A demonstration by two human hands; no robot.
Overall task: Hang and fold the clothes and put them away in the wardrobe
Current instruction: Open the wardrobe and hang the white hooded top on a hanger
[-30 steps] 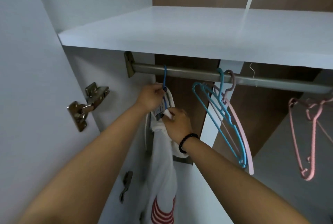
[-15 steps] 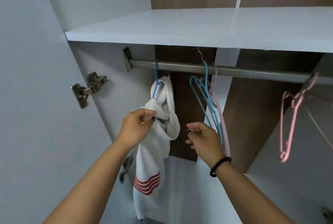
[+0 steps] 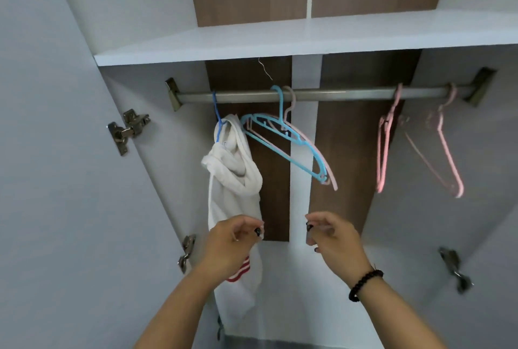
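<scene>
One white garment (image 3: pixel 232 180) with red stripes hangs from a dark blue hanger (image 3: pixel 216 113) at the left end of the wardrobe rail (image 3: pixel 322 94), under the white shelf (image 3: pixel 308 37). We note a light blue hanger (image 3: pixel 288 135) and a pink hanger (image 3: pixel 314 146) together mid-rail, and two more pink hangers (image 3: pixel 384 146) further right. Our left hand (image 3: pixel 229 245), in front of the garment, and right hand (image 3: pixel 333 239) are held below with fingers loosely curled, gripping nothing.
</scene>
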